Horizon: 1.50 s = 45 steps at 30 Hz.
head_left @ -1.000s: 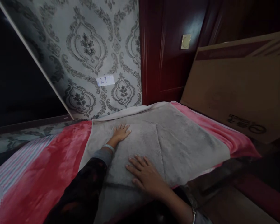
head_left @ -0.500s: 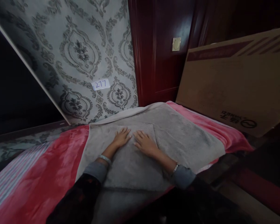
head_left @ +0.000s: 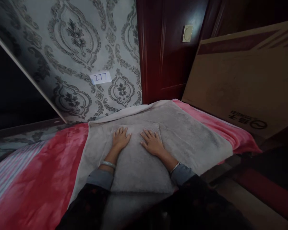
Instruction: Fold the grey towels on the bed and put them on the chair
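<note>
Two bare hands, palms down, on one grey panel of cloth (head_left: 140, 174). Left hand (head_left: 120, 139) rests toward its far left; right hand (head_left: 153, 142) near its far right corner. Fingers loosely spread on both; nothing gripped, no fabric pinched. Bare pile between the hands; panel runs back from them toward the body, ending in a straight edge between the sleeves (head_left: 85, 204). Flat palms, set apart: probably to spread light pressure and keep the pile level without bunching it. Arms reach forward much alike, which would load both sides evenly.

Around and under the panel, mostly right of the right hand, a wider grey sheet (head_left: 194, 137). Whether panel and sheet are one folded piece, cannot tell. Sheet's pale far edge sits raised beyond both hands, perhaps because the patterned wall (head_left: 74, 35) crowds it. Left of the left hand, a red blanket (head_left: 45, 169), then striped cloth (head_left: 11, 169). Pink cloth (head_left: 242, 137) shows far right of the right hand, so red and pink may be one underlayer.

Beyond the left hand, a paper label (head_left: 101, 77) marked 277. Beyond the right, a cardboard box (head_left: 240, 73), slanted, perhaps propped for support.
</note>
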Each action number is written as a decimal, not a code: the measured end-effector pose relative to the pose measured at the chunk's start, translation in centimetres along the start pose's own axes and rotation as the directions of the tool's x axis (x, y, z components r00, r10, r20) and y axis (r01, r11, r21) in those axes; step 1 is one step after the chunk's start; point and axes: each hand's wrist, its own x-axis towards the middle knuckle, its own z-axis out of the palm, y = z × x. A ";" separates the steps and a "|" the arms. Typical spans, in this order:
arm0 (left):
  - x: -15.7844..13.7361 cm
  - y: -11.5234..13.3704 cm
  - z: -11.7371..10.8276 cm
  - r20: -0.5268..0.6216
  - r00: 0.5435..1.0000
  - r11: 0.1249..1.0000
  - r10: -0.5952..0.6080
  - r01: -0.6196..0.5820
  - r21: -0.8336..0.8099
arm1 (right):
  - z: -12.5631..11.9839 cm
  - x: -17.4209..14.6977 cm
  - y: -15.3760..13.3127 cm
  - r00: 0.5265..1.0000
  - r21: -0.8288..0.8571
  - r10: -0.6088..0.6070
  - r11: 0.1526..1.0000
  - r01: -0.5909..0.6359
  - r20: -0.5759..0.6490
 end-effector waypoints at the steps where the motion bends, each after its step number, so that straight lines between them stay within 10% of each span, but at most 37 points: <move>1: -0.2 -0.3 -0.2 0.014 1.000 1.000 -0.012 0.012 0.007 | 0.0 0.0 0.0 1.000 -0.006 0.002 1.000 -0.002 0.003; 9: -5.3 -5.5 -0.6 0.038 0.994 0.995 -0.100 0.100 -0.018 | -0.3 -2.9 1.6 0.997 -0.009 0.065 0.998 -0.065 0.037; 17: -11.6 -8.7 0.3 0.040 0.995 0.984 -0.091 0.095 -0.150 | 1.7 -9.9 3.9 0.970 0.417 0.217 0.896 -0.152 -0.113; 24: -18.7 -8.8 1.3 -0.047 0.999 0.967 0.006 -0.018 -0.255 | 1.8 -16.4 0.4 0.905 0.945 0.416 0.323 -0.054 -0.091; 31: -25.3 -5.8 1.6 -0.207 0.978 0.981 -0.033 -0.009 -0.196 | 0.6 -19.5 -2.3 0.864 0.956 0.461 -0.283 -0.075 0.204; 38: -25.4 -2.3 0.6 -0.166 0.958 0.965 0.233 -0.249 -0.084 | 0.8 -19.9 -5.1 0.856 0.834 0.362 -0.536 -0.134 0.370; 45: -24.0 -1.2 0.5 -0.145 0.921 0.921 0.361 -0.377 -0.099 | 0.4 -18.9 -5.7 0.858 0.759 0.242 -0.610 -0.228 0.452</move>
